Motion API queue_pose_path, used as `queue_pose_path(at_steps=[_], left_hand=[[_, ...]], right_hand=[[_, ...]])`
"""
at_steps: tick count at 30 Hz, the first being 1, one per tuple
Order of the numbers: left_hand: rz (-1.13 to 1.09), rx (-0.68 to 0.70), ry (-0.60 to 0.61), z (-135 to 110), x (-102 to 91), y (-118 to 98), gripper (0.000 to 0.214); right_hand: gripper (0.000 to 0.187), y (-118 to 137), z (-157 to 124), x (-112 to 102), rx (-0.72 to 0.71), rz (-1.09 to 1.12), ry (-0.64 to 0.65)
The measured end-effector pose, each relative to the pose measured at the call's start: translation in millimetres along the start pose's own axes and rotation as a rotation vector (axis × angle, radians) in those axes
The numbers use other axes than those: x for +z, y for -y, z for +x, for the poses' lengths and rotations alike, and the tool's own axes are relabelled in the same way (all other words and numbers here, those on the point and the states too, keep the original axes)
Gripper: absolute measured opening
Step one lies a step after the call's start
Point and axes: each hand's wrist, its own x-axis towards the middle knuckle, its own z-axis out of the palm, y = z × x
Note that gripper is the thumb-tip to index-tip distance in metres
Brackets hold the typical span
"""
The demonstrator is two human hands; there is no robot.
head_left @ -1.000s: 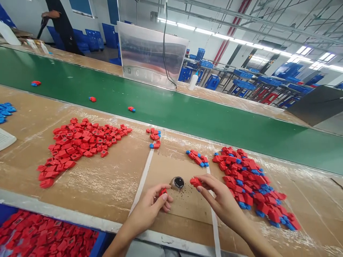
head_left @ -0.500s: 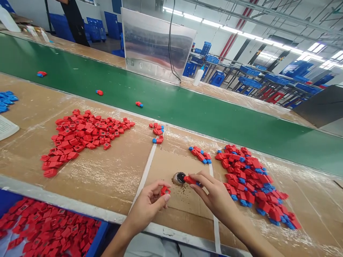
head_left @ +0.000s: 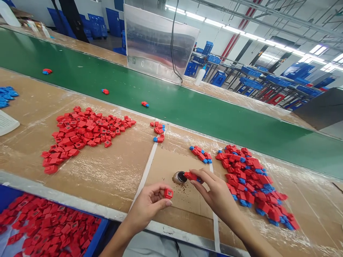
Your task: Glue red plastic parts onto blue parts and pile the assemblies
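Currently, the right hand grips a red plastic clip lengthwise, its long axis pointing left, with the tip at the mouth of a small dark jar on a cardboard sheet. Farther from the jar, the left hand pinches a red block.

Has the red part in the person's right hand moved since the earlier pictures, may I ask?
Yes: the red part in the right hand has moved left, from clear of the small round pot to its rim.
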Motion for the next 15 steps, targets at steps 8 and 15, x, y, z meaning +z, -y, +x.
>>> queue_pose_path(at_steps=[8, 15], left_hand=[[0.006, -0.014, 0.043, -0.1, 0.7, -2.2, 0.021], [0.016, 0.018, 0.069, -2.2, 1.7, -5.3, 0.026]], right_hand=[[0.017, 33.4, 0.1, -2.0, 0.003, 0.212, -0.015], [0.017, 47.8, -13.0, 17.1, 0.018, 0.307, 0.054]])
